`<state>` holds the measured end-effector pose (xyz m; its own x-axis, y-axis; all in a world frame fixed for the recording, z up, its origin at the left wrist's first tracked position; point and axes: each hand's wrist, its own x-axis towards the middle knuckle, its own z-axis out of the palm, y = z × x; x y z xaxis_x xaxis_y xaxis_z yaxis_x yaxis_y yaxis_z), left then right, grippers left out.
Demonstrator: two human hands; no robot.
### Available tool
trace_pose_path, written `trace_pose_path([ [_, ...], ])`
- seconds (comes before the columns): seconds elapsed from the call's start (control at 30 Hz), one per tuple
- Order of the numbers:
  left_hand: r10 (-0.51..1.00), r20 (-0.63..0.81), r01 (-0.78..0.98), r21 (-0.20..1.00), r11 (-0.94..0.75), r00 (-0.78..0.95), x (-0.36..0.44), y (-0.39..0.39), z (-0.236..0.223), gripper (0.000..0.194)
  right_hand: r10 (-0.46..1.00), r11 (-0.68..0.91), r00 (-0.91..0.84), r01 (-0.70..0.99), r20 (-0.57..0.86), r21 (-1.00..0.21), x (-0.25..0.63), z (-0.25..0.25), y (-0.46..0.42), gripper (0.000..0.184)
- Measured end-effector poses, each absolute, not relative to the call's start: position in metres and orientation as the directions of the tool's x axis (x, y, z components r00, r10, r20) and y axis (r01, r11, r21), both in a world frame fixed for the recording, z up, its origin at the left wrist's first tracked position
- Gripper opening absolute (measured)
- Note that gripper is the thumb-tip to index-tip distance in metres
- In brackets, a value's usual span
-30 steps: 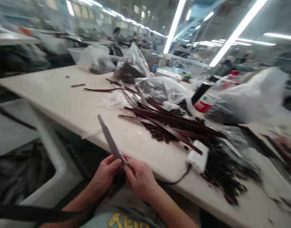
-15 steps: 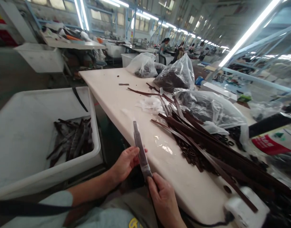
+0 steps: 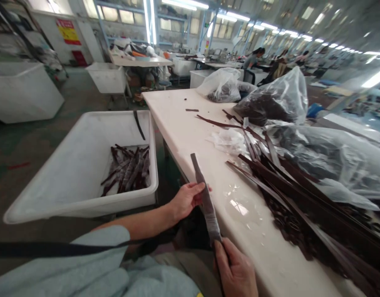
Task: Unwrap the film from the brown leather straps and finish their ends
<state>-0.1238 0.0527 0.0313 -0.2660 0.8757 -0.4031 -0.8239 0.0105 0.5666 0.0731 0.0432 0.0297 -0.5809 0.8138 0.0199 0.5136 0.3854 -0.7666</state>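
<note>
Between my two hands, at the near edge of the white table [image 3: 205, 140], is a long dark strap [image 3: 207, 202] with a narrow upper end and what looks like clear film around its lower part. My left hand [image 3: 187, 200] pinches the strap's upper part between thumb and fingers. Lower down, my right hand [image 3: 236, 266] is closed around its near end, with the thumb on top. On the table to the right lies a bundle of long brown straps [image 3: 289, 194], with small dark rings [image 3: 279, 220] under and beside them.
Left of the table stands a white bin [image 3: 84, 152] holding several wrapped dark strips [image 3: 129, 169]; one strip hangs over its rim. Clear plastic bags [image 3: 273, 97] with dark contents line the table's far side. Shiny clear film [image 3: 239, 204] lies near my hands. People work farther back.
My view has swung left, so the table and bin sit farther right in the picture. Both hands still hold the strap, with much the same grip.
</note>
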Motion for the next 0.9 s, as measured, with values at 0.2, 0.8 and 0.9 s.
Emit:
trace_pose_path([
  [0.2,0.893,-0.419,-0.84,0.534,0.094,-0.166,-0.106,0.04,0.022,0.04,0.803,0.412,-0.596,0.512,0.034,-0.754,0.079,0.016,0.047,0.042],
  [0.8,0.861,-0.378,-0.791,0.61,-0.043,-0.339,-0.125,0.053,0.023,0.043,0.833,0.443,-0.538,0.51,0.129,-0.737,0.086,0.0,0.035,0.04],
  [0.9,0.851,-0.44,-0.792,0.609,0.048,-0.287,-0.123,0.055,0.02,0.041,0.841,0.433,-0.526,0.522,0.123,-0.735,0.083,-0.002,0.034,0.04],
])
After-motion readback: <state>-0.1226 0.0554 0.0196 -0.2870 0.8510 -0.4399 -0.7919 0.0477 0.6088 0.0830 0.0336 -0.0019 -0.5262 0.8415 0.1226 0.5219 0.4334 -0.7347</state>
